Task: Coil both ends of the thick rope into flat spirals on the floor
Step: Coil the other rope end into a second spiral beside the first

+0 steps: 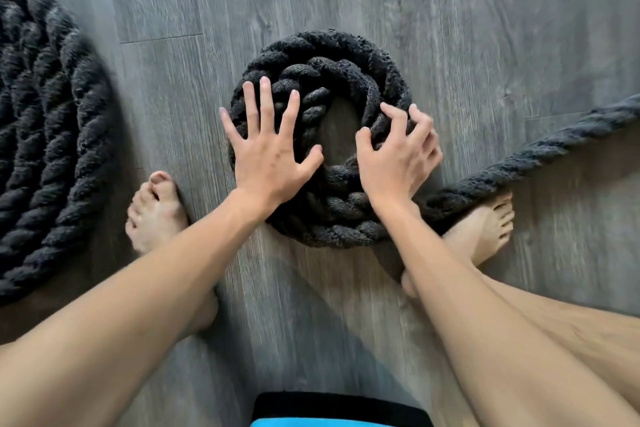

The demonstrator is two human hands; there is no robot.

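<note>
Single head view, wide-angle, facing straight down, close over floor (450, 28).

I'm indoors, probably in a home: a grey, wood-grain plank floor (450, 17) spreads beneath me, and my bare left foot (156, 215) and right foot (485, 232) stand on it.

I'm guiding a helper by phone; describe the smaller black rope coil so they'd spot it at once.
On the grey wood-plank floor, look between the bare feet: a small ring of thick black twisted rope lies under the left hand and right hand. Unlike the wide flat rope spiral at the left, it has few turns, an open centre and a tail running off right.
</note>
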